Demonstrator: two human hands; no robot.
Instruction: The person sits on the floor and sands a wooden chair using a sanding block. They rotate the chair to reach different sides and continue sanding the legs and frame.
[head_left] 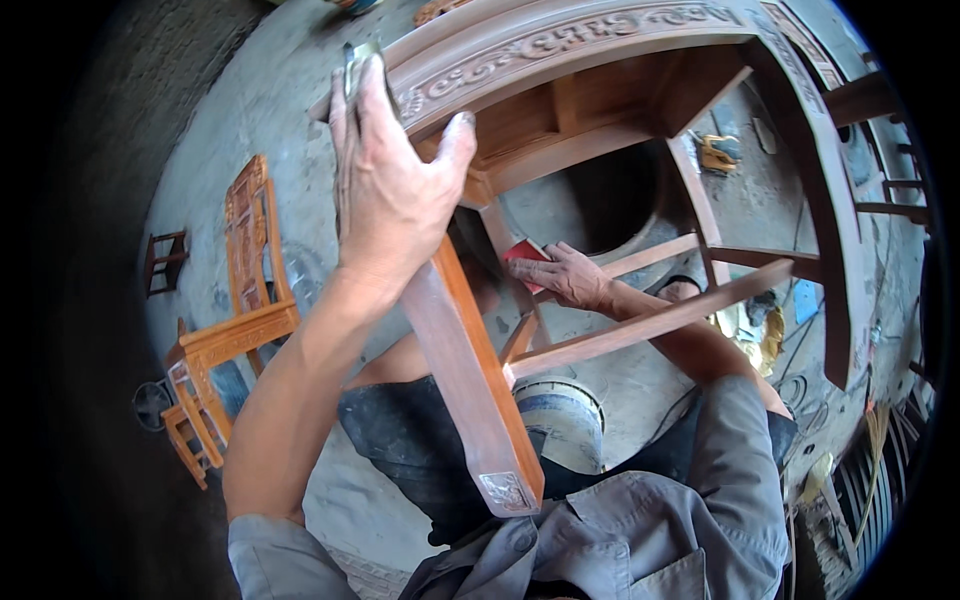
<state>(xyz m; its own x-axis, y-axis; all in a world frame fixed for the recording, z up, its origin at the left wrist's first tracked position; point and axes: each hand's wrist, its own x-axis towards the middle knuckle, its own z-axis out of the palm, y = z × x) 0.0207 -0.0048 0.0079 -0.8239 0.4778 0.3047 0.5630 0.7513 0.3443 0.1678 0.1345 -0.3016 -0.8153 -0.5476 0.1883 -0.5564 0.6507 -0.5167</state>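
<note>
A carved wooden furniture frame (572,60) with legs and stretcher bars lies tipped in front of me. My left hand (395,190) grips its near left corner, where a thick leg (455,350) begins; the thumb lies on one side and the fingers on the other. By those fingertips is a small greyish-green piece (362,58), too unclear to name. Reaching in between the stretchers, my right hand (575,275) presses a red sanding pad (525,254) against a slimmer upright. The thick leg runs toward my chest and ends in a small carved square.
A pale bucket (560,412) stands under the frame between my knees. Orange-brown wooden chair (240,325) and a small dark stool (166,262) stand at left. Gloves (718,153), a yellow bag (768,335) and cables lie on the concrete floor at right. More dark furniture stands at the right edge.
</note>
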